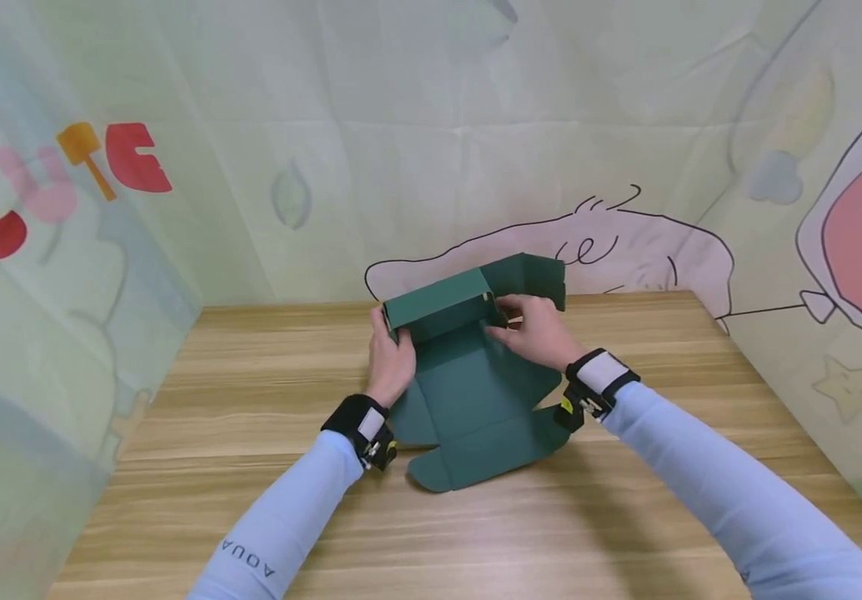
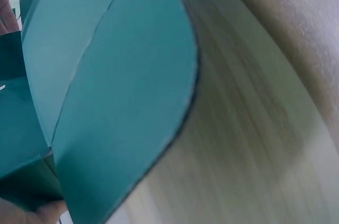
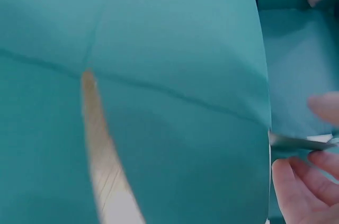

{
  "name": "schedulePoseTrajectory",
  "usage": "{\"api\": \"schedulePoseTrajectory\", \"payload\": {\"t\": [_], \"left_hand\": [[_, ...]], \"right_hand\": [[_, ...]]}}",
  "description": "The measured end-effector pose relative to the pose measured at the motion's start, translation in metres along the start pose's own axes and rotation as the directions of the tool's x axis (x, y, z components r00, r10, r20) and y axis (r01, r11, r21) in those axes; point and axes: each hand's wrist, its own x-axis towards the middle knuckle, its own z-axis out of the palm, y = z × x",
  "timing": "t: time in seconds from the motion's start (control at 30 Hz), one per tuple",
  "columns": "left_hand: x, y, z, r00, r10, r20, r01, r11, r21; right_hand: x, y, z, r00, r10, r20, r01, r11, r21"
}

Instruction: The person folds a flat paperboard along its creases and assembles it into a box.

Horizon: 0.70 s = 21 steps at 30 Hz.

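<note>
A green cardboard box (image 1: 468, 387), partly folded, lies on the wooden table with its back section raised into a trough shape (image 1: 438, 300). My left hand (image 1: 392, 360) grips the left end of this raised section, thumb on the near side. At the right end, my right hand (image 1: 539, 332) pinches a small side flap (image 3: 296, 142) between thumb and fingers. A broad rounded flap (image 2: 127, 97) fills much of the left wrist view. The fingers' far sides on the left hand are hidden behind the cardboard.
The wooden table (image 1: 251, 417) extends around the box. A long flap (image 1: 528, 279) stands up behind my right hand, close to the printed cloth backdrop (image 1: 416, 125). Toward me, the front panel (image 1: 491, 450) lies spread out with rounded ends.
</note>
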Motion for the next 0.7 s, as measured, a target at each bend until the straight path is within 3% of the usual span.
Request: {"api": "schedulePoseTrajectory", "payload": {"t": [0.17,0.23,0.3,0.37,0.47,0.53,0.57,0.63,0.7], "left_hand": [[0.001,0.0,-0.002,1.0,-0.003,-0.002,0.003,1.0,-0.004],[0.002,0.0,-0.003,1.0,-0.004,0.0,0.004,1.0,-0.002],[0.004,-0.001,-0.004,1.0,-0.005,0.004,0.005,1.0,0.0],[0.005,0.0,-0.006,1.0,-0.002,0.01,0.002,1.0,-0.001],[0.007,0.002,-0.007,1.0,-0.002,0.021,0.002,1.0,-0.007],[0.008,0.002,-0.008,1.0,-0.005,0.027,0.005,1.0,-0.006],[0.008,0.002,-0.008,1.0,-0.006,0.028,0.006,1.0,-0.005],[0.008,0.002,-0.009,1.0,-0.01,0.029,0.01,1.0,0.0],[0.008,0.002,-0.009,0.999,-0.011,0.03,0.011,1.0,0.006]], "right_hand": [[-0.005,0.004,-0.013,0.999,-0.008,-0.034,0.011,0.996,0.088],[-0.007,0.005,-0.018,0.994,-0.041,-0.097,0.053,0.99,0.13],[-0.008,0.008,-0.022,0.976,-0.095,-0.196,0.125,0.981,0.15],[-0.008,0.011,-0.024,0.93,-0.176,-0.322,0.226,0.966,0.124],[-0.006,0.017,-0.029,0.823,-0.28,-0.495,0.354,0.933,0.061],[-0.004,0.021,-0.031,0.762,-0.304,-0.572,0.387,0.922,0.025],[-0.004,0.023,-0.033,0.746,-0.298,-0.596,0.388,0.921,0.024],[-0.003,0.027,-0.037,0.748,-0.249,-0.615,0.35,0.936,0.046],[-0.003,0.03,-0.04,0.779,-0.178,-0.601,0.275,0.959,0.074]]}}
